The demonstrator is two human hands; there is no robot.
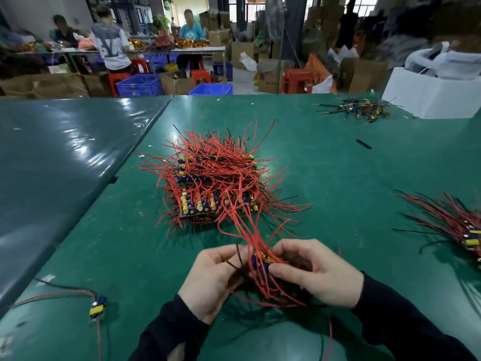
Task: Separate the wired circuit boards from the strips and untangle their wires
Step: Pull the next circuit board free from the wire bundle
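Head view is showing two bare hands in black sleeves meeting just above the near part of the green vinyl-covered table (325, 178). The left hand (210, 280) is curling its fingers inward, thumb and forefinger pinching thin black wires, while the right hand (315, 272) is arching over from the other side, its thumb and fingertips closing on a small wired circuit board with blue and yellow parts (263, 261). That board's red wires are fanning down under the right palm and also running up and away toward the big heap. Near the left edge of the table, a single loose circuit board with a yellow component and red and black leads (97, 307) is lying well apart from the hands. Beyond the hands, at mid-table, the large tangled pile of red-wired boards on green strips (212, 183) is sitting with wires bristling out all round; rows of yellow and blue parts are showing at its near side. At the right edge a separate bundle of red and black wired boards (453, 225) is lying partly out of view. Bare green surface is lying between these groups. Farther right, a small black tube piece (363, 144) is lying alone, and near the far edge a scatter of short dark wire scraps (356, 109) is lying beside a white cardboard box (429, 95).
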